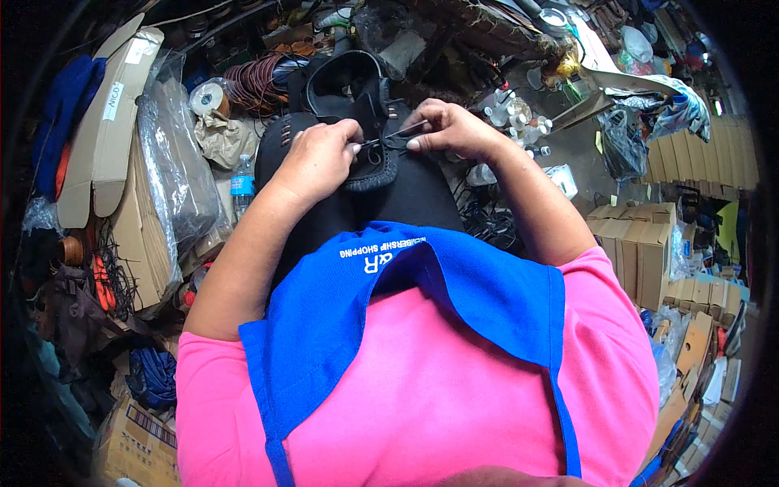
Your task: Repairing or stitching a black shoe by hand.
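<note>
A black shoe-like piece (377,174) with a rounded, stitched edge and a wide opening lies across my lap, on black trousers. My left hand (320,158) is closed at its left side, thumb and fingers pinching a thin dark strand or needle too fine to name for sure. Opposite it, my right hand (446,130) pinches a thin needle-like tool (411,129) that points left over the black piece. Both sets of fingertips are close together above the piece, a small gap apart. A blue apron (324,325) lies folded over my front.
A water bottle (242,187) stands left of my left forearm, by crumpled brown paper (225,140) and a thread spool (208,99). Several small bottles (515,114) crowd beyond my right forearm. Cardboard boxes (641,243) are stacked at right; long cardboard pieces (118,114) lean at left.
</note>
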### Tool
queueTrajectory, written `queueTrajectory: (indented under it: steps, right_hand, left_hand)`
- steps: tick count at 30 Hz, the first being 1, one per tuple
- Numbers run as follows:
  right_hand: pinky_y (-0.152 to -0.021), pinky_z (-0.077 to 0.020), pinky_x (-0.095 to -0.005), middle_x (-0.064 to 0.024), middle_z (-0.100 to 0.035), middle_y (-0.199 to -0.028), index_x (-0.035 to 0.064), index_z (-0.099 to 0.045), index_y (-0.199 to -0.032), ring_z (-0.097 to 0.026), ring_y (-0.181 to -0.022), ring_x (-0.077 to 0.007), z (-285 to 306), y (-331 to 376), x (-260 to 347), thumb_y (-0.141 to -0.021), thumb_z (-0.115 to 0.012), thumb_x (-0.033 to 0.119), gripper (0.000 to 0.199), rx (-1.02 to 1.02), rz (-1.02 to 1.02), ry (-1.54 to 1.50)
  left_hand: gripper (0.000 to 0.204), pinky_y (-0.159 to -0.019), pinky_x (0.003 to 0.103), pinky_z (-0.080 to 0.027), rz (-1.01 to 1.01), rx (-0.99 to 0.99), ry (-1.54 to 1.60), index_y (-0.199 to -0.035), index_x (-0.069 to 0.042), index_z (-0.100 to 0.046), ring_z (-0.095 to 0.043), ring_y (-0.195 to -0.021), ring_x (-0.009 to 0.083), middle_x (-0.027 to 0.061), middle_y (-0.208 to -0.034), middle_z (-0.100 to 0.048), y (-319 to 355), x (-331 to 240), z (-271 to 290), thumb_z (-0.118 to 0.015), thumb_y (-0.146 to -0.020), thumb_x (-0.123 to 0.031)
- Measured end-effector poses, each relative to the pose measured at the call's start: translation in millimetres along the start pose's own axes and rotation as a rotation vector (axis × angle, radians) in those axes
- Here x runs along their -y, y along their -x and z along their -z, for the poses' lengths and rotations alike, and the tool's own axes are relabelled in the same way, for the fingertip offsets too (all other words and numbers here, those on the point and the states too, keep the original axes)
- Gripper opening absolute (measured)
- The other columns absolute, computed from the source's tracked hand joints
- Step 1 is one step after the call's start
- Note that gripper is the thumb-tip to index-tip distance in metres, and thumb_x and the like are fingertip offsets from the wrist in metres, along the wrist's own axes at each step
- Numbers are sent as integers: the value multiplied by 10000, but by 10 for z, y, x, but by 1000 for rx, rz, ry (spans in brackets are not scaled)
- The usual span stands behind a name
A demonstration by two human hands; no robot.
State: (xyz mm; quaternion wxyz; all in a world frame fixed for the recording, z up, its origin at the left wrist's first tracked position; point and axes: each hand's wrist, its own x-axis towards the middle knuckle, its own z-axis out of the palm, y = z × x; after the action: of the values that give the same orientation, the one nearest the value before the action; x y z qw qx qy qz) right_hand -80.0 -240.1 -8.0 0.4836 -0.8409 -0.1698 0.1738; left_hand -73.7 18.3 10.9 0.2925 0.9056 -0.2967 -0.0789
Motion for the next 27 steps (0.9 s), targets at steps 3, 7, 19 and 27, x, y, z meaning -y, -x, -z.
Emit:
queueTrajectory:
  steps: [3, 7, 19, 27]
  right_hand:
    - [-594, -422, -230, 27, -577, -865, 45, -660, -882, -530, -713, -70, 76, 115, 151, -785, -739, 217, 213, 46, -191, 51]
    - [-550, -419, -220, 41, -601, -748, 54, -668, -883, -520, -646, -46, 210, 281, 274, -809, -715, 233, 199, -76, -250, -278]
    - [-810, -464, -343, -58, -595, -922, 99, -687, -952, -591, -882, -225, 263, -13, 153, -822, -647, 169, 153, -435, -37, 487]
    - [-904, -372, -403, -12, -610, -821, 136, -602, -851, -568, -895, -213, -52, -124, 634, -775, -593, 168, 83, 100, 336, 1122]
  left_hand:
    - [129, -738, 423, -486, 2, 51, 94, -954, -39, -589, -626, -833, 359, 204, -864, -638, -50, 25, -68, -557, -843, -98]
    - [135, -733, 429, -483, -56, 78, 73, -963, -52, -590, -616, -835, 372, 208, -847, -630, -75, 28, -75, -554, -845, -106]
    - [106, -690, 456, -468, -102, 8, -22, -927, -82, -586, -599, -785, 380, 194, -772, -610, 7, 68, -123, -560, -831, -120]
    - [104, -675, 463, -429, -189, 14, -110, -931, -90, -543, -597, -785, 346, 159, -752, -601, 2, 106, -158, -513, -835, -116]
